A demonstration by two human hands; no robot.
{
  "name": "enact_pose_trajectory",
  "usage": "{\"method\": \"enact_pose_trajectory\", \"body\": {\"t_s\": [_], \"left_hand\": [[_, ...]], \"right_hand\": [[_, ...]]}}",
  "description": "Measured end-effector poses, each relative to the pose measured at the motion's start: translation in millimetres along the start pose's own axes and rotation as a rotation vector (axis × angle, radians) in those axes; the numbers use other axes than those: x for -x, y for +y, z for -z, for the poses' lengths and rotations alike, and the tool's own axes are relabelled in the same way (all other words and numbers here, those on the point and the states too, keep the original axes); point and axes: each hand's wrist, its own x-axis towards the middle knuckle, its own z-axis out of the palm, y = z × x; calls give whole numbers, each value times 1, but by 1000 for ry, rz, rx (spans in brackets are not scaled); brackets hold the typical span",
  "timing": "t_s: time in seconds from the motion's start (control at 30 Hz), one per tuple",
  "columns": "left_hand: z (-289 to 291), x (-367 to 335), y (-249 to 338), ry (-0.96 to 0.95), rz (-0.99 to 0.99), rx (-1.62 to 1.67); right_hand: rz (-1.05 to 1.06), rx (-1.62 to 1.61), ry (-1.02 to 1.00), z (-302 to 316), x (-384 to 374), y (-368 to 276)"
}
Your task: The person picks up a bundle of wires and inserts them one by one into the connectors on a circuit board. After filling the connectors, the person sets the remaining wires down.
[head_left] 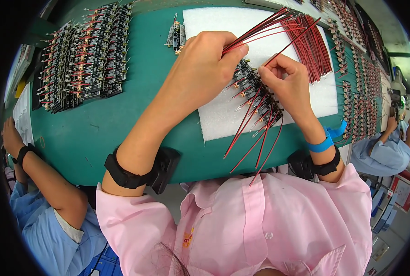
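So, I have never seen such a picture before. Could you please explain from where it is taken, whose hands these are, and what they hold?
There is no machine here. A camera on a person's head looks down, so the wearer's pink shirt fills the lower part. The wide lens bends straight edges.

The left hand holds a bunch of red and black wires. The right hand seems to pinch a thin wire between thumb and finger.

On the green table lies a white foam sheet. It carries a row of small circuit boards and a pile of wires. More boards stand in rows on the left. People in blue shirts sit at both sides.
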Motion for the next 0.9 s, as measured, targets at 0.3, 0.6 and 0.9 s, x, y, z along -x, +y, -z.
{"method": "enact_pose_trajectory", "body": {"t_s": [0.3, 0.6, 0.9], "left_hand": [[0, 1, 2, 12, 15, 23], [1, 2, 4, 4, 46, 41], [0, 3, 1, 26, 18, 37]], "right_hand": [[83, 69, -15, 0, 0, -2], [-26, 3, -28, 2, 0, -1], [-58, -6, -15, 0, 1, -2]]}}
